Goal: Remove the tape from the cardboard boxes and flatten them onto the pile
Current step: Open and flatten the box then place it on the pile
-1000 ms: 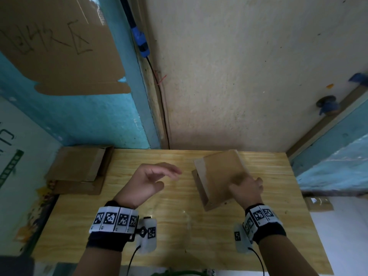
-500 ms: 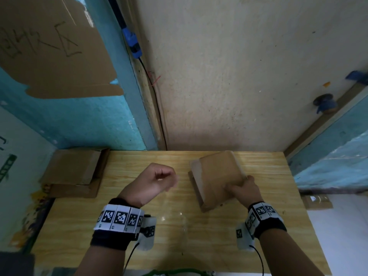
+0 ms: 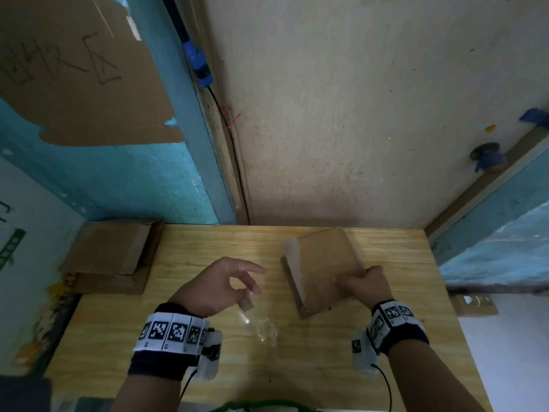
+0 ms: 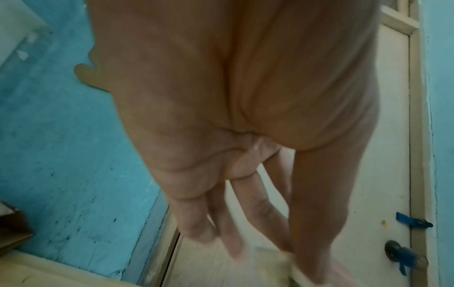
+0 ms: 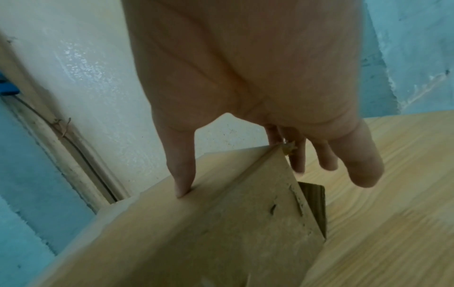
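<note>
While the right hand point(image 3: 364, 288) grips the near right corner of the cardboard box point(image 3: 322, 267), thumb on top and fingers point(image 5: 326, 155) curled under the edge, the box sits tilted on the wooden surface point(image 3: 190, 251), right of centre. Left hand point(image 3: 214, 288) hovers above the surface, thumb and fingers loosely curled; a clear strip of tape point(image 3: 258, 324) hangs crumpled below the fingertips, contact uncertain. Pile of flattened cardboard point(image 3: 110, 257) lies at the far left corner, well apart from the box.
</note>
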A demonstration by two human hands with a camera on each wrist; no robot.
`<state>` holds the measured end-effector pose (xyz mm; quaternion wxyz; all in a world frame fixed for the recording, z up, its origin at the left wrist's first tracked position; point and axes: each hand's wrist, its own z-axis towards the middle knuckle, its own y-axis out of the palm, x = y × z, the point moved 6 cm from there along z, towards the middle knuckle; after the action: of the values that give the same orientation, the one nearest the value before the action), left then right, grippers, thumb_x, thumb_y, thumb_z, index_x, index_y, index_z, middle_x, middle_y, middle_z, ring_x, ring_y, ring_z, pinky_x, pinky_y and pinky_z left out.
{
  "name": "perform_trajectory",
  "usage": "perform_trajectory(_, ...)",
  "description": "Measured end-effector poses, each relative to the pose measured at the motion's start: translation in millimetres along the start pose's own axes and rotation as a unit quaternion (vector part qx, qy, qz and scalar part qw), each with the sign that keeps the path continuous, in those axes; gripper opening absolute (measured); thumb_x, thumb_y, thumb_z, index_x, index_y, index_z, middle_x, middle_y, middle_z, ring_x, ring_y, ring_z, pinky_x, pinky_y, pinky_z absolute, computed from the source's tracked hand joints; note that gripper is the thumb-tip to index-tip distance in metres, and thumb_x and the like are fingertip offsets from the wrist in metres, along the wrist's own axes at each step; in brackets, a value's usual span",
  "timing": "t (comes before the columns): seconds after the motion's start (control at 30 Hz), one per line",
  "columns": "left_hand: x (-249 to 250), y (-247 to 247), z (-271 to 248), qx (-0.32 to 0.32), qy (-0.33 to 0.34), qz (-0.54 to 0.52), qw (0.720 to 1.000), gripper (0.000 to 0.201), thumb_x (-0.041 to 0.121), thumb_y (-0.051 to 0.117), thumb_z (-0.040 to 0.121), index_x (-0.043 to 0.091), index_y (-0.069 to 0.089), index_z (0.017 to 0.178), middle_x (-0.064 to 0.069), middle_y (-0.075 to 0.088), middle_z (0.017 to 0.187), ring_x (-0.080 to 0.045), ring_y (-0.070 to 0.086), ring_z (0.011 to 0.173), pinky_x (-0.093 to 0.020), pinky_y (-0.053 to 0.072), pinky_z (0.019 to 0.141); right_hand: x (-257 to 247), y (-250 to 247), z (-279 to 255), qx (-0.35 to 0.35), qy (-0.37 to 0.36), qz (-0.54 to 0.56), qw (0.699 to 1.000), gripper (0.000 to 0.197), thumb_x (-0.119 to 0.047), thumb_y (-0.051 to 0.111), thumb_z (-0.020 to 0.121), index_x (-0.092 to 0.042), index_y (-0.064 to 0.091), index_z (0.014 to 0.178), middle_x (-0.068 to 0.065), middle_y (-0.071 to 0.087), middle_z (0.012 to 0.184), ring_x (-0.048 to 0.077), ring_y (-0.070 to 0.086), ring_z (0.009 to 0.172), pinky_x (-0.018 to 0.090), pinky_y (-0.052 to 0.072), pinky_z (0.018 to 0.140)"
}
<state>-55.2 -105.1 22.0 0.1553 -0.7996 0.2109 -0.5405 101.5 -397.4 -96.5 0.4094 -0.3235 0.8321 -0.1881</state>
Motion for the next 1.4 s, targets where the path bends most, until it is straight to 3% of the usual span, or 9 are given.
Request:
perform_trajectory(0.1,-0.1,1.3,-5.9,-0.016,-0.028,0.031,0.999,0.077,-0.015,0.061,0.07,0.044,0.067,0.118,0.029,0.054,0.132,0.005,0.024,0.142,-0.041,0.017,0.122,-1.0,-1.4,0.0,-0.01,-0.002,0.024,1.0,0.098,-0.036,0.096,0.064,-0.007,0.032,0.132,0.012,0.05,0.124,0.041,0.057,0.121,0.05,0.053,0.095)
perform_trajectory(0.23,-0.7,0.4,-4.7,0.002,0.008,-0.021,1.0,0.05,-0.009,0.06,0.074,0.033,0.068,0.1,0.018,0.066,0.116,0.003,0.05,0.123,-0.04,0.053,0.097,-1.6,-3.3,-0.9,-0.024,-0.008,0.032,0.999,0.089,-0.029,0.095,0.068,-0.01,0.03,0.126,0.016,0.051,0.13,0.04,0.057,0.121,0.05,0.053,0.096)
perform_trajectory(0.33,-6.2,-6.1,-1.5,0.092,0.042,0.053,0.993,0.02,0.028,0.085,0.074,0.032,0.066,0.08,0.016,0.067,0.092,0.001,0.053,0.098,-0.019,0.042,0.091,-1.9,-3.7,-3.0,-0.024,-0.01,0.027,0.999,0.092,-0.031,0.095,0.068,-0.01,0.032,0.13,0.018,0.052,0.135,0.039,0.058,0.12,0.05,0.054,0.095)
perform_trajectory(0.43,-5.3,-8.3,0.8,0.108,0.074,0.047,0.99,0.013,0.031,0.084,0.076,0.032,0.071,0.072,0.015,0.068,0.085,-0.005,0.057,0.085,-0.012,0.039,0.074,-1.6,-2.8,-4.9,-0.024,-0.016,0.023,0.999,0.093,-0.033,0.095,0.068,-0.01,0.032,0.132,0.018,0.052,0.136,0.039,0.058,0.119,0.049,0.054,0.094)
perform_trajectory(0.73,-12.8,-4.9,-1.1,0.06,0.016,0.102,0.993,0.007,0.027,0.074,0.088,0.028,0.077,0.081,0.013,0.063,0.088,-0.005,0.06,0.082,-0.027,0.053,0.08,5.4,-9.1,-8.0,-0.015,0.008,0.031,0.999,0.108,-0.032,0.094,0.069,-0.004,0.027,0.149,0.021,0.047,0.147,0.042,0.055,0.126,0.045,0.053,0.088)
perform_trajectory(0.9,-12.1,-12.4,-5.7,0.119,-0.012,0.067,0.99,0.032,0.035,0.092,0.062,0.019,0.065,0.063,0.006,0.064,0.072,-0.002,0.051,0.062,-0.02,0.043,0.06,6.4,-15.6,-8.2,-0.015,-0.007,0.066,0.998,0.063,-0.021,0.084,0.083,0.008,0.058,0.133,0.02,0.065,0.122,0.032,0.06,0.096,0.038,0.05,0.081)
perform_trajectory(1.17,-19.4,-6.8,-0.5,0.08,-0.016,0.132,0.988,0.012,0.024,0.067,0.093,0.034,0.07,0.087,0.016,0.06,0.097,-0.004,0.058,0.081,-0.016,0.044,0.072,2.1,-14.1,-12.1,-0.049,-0.048,0.082,0.994,0.018,-0.019,0.078,0.089,-0.007,0.066,0.088,0.017,0.069,0.1,0.026,0.063,0.082,0.042,0.054,0.076)
perform_trajectory(1.3,-20.9,-8.3,3.8,0.085,-0.001,0.14,0.986,0.017,0.019,0.067,0.093,0.033,0.074,0.086,0.017,0.06,0.098,-0.003,0.061,0.086,-0.018,0.049,0.077,1.1,-13.4,-17.6,-0.064,-0.052,0.102,0.991,0.028,-0.015,0.075,0.091,0.001,0.063,0.111,0.011,0.066,0.1,0.028,0.064,0.086,0.039,0.058,0.067)
perform_trajectory(1.4,-18.0,-9.7,3.4,0.072,0.005,0.133,0.988,0.02,0.017,0.082,0.079,0.034,0.074,0.071,0.017,0.065,0.095,0.0,0.062,0.081,-0.014,0.048,0.069,-3.2,-12.5,-19.9,-0.071,-0.069,0.088,0.991,0.031,-0.016,0.072,0.092,-0.003,0.059,0.117,0.011,0.066,0.107,0.034,0.065,0.098,0.051,0.061,0.083)
